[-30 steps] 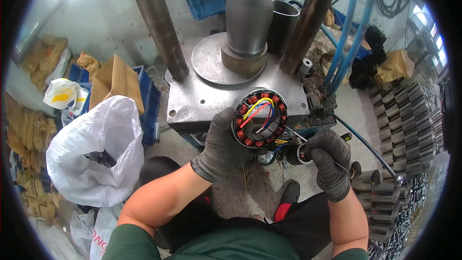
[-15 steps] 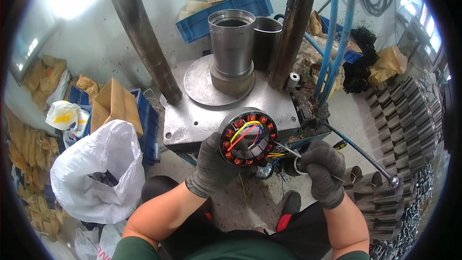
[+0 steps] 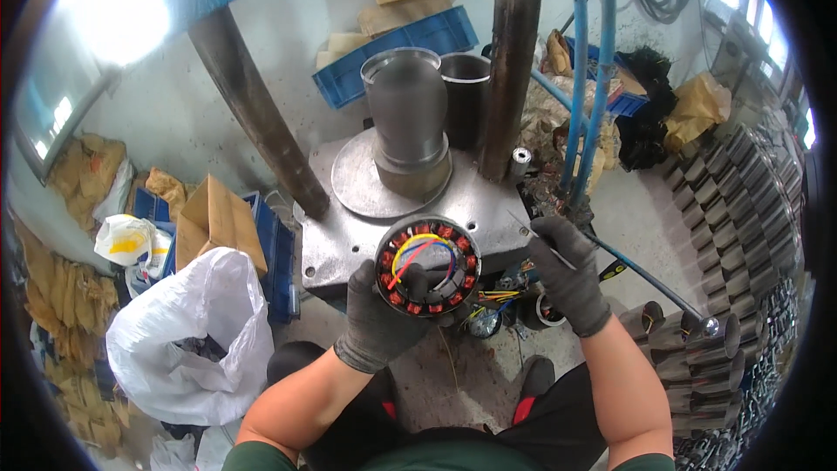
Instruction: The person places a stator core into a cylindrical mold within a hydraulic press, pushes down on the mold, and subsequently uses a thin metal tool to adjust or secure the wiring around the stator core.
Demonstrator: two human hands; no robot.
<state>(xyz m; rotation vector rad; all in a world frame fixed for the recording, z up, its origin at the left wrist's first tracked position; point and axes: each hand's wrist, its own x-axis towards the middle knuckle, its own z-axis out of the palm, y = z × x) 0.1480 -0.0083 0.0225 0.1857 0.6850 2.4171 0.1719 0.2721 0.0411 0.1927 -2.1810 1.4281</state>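
Note:
My left hand (image 3: 377,324), in a dark grey knit glove, is closed on a round motor stator (image 3: 471,269). Its copper windings face up, and yellow, red and blue lead wires loop across the ring. A gloved finger shows through the central hole. My right hand (image 3: 567,275), gloved too, grips a thin metal rod (image 3: 552,251) whose tip points up and left, apart from the stator. Just beyond the stator, the press's metal base plate (image 3: 327,253) carries a round disc (image 3: 353,183) with a steel cylinder (image 3: 405,113) upright on it.
Dark posts (image 3: 257,109) rise from the base plate. A white sack (image 3: 157,358), a cardboard box (image 3: 218,222) and blue crates (image 3: 277,262) stand at left. Stacked metal sleeves (image 3: 724,218) fill the right side. A long bar (image 3: 654,279) slants near my right hand.
My right hand has drawn the rod away from the stator and raised it, its tip now pointing up. The stator sits slightly farther left and lower in view. My view has shifted a little.

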